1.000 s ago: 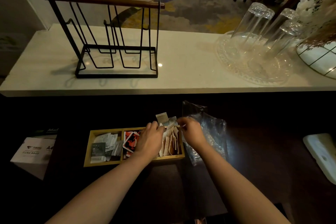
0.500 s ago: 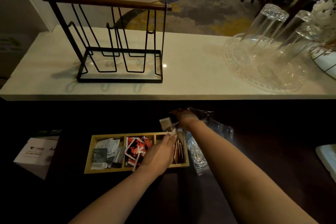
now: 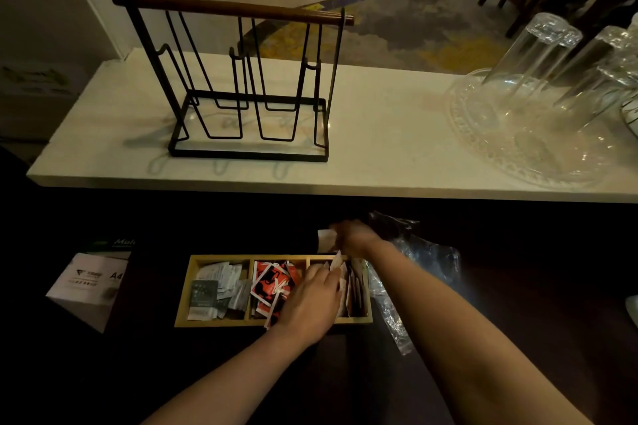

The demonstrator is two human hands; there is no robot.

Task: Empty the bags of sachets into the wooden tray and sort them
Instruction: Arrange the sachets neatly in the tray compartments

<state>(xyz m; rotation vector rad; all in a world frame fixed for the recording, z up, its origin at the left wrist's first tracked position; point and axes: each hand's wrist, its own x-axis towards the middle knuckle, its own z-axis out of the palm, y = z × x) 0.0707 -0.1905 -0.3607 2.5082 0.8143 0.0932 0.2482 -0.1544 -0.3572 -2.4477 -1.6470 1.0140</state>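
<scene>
- On the dark lower counter, in the head view, the wooden tray (image 3: 182,300) lay with its long axis running left to right, a shallow pale-wood box split by two dividers into three compartments.
- Its left compartment held flat white and grey sachets (image 3: 215,290), its middle one glossy red-and-white sachets (image 3: 271,283), and its right one beige paper sachets (image 3: 352,293) standing on edge, their long sides pointing away from the person.
- The left hand (image 3: 310,304) rested over the middle and right compartments, its fingers close together and touching the beige sachets; whether it pinched one could not be told.
- The right hand (image 3: 352,236) reached beyond the tray's far edge, fingers curled round a small pale sachet (image 3: 326,240).
- A crinkled clear plastic bag (image 3: 414,262) lay just right of the tray, under the right forearm.
- A white cardboard box (image 3: 89,286) sat well to the tray's left.
- On the pale stone shelf (image 3: 379,134) behind stood a black wire rack (image 3: 241,86) with a wooden top bar, and upturned glasses (image 3: 538,48) on a patterned clear tray (image 3: 531,152).
</scene>
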